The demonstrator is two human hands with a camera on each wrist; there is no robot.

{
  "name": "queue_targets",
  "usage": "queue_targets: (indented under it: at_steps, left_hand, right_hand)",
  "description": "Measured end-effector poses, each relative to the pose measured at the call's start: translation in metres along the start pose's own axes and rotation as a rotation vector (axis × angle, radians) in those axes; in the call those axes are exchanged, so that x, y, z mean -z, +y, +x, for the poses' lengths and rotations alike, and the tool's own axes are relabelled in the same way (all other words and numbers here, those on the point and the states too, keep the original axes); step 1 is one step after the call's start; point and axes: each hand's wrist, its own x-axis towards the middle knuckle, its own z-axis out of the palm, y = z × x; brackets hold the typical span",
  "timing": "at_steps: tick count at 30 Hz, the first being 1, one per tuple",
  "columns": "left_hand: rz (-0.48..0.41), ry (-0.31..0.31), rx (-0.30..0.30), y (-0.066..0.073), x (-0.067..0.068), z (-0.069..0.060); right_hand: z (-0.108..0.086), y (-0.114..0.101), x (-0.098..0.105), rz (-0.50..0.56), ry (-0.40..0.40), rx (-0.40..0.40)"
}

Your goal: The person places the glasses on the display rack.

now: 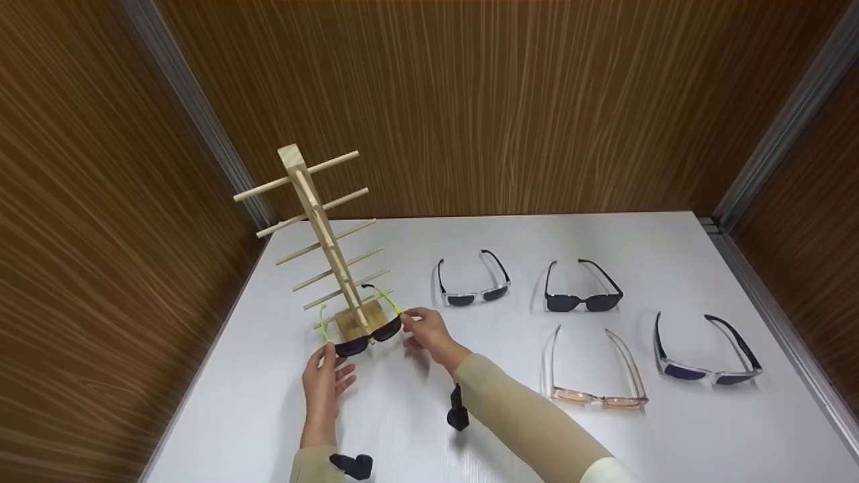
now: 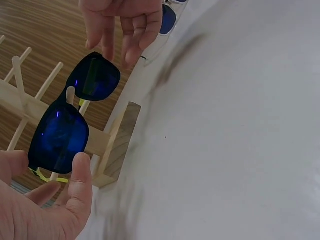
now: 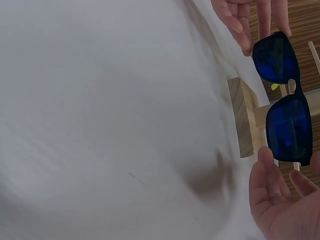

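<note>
Sunglasses: black-framed pair with dark blue mirrored lenses and yellow-green temples (image 1: 387, 329), front toward the wearer of the camera, temples unfolded, one either side of the post.
Location: at the foot of the pale wooden peg rack (image 1: 329, 241), near the left edge of the white table (image 1: 416, 241); a peg end shows at the nose gap, contact uncertain.
Left hand (image 1: 321, 382): pinching the frame's left end by the hinge.
Right hand (image 1: 429, 334): pinching the right end likewise.
Weight: probably light; fingertips should suffice.
Stiffness: front likely rigid; temples likely springy, hinges the weak points.
Surface: lenses look glossy, presumably slick and easily smudged or scratched.
Best hold: both outer corners beside the hinges, fingers off the lenses, even pull; avoid spreading the temples or knocking them on pegs.
</note>
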Motion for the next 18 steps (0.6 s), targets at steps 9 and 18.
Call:
queue_targets:
  at_steps: [9, 18]
  left_hand:
    - [0.027, 0.0, 0.025, -0.004, 0.002, -0.006]
    - [0.044, -0.012, 0.039, -0.015, 0.008, -0.012]
  right_hand:
    - [-0.008, 0.002, 0.012, -0.008, -0.002, -0.011]
    - [-0.016, 0.011, 0.022, 0.021, -0.019, -0.038]
